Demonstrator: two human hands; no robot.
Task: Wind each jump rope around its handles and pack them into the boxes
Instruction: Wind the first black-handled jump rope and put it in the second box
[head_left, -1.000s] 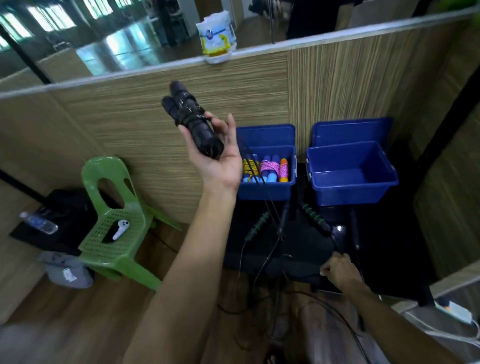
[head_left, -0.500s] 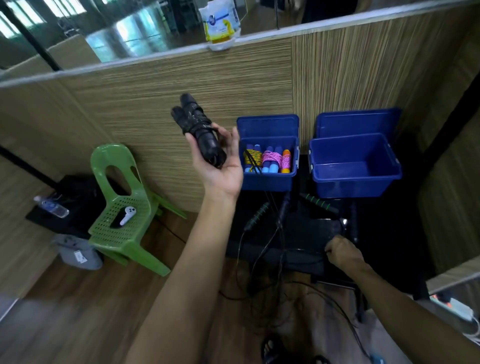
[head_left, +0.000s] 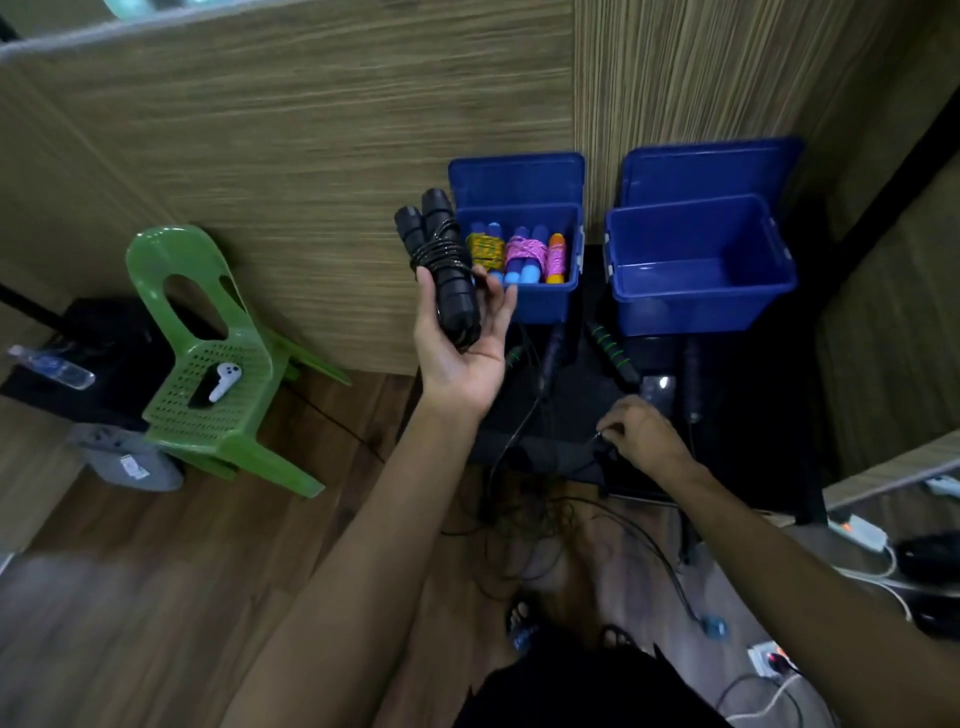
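The left hand (head_left: 460, 343) was raised palm-up, its fingers and thumb curled loosely around one black jump rope (head_left: 441, 265) whose cord was wound around its two handles, the bundle held just to the left of the left blue box (head_left: 519, 306) and overlapping its near-left corner in the view. The right hand (head_left: 641, 434) rested lower and to the right on the black table (head_left: 561, 415), its fingertips pinching something thin and dark at the table's near edge; what exactly it pinched could not be told. Two blue plastic boxes stood side by side at the far end of the table against the wall, each with its lid tipped up behind it. The left box held three wound ropes: one yellow-corded (head_left: 485, 249), one pink-corded with blue handles (head_left: 524, 254), and one with an orange handle (head_left: 556, 257). The right blue box (head_left: 701, 306) showed only its bare floor. On the table near the boxes lay loose handles, one black with green rings (head_left: 613, 351) and another dark one (head_left: 550, 353), their black cords (head_left: 519, 499) trailing over the near edge to the floor. The walls were striped wood-grain panels (head_left: 311, 156) and the floor (head_left: 156, 571) brown wood planks. To the left stood one green plastic chair (head_left: 208, 374) with a white controller (head_left: 223, 382) on its seat, and farther left one clear water bottle (head_left: 52, 364) lay on a low black surface. No writing could be read.
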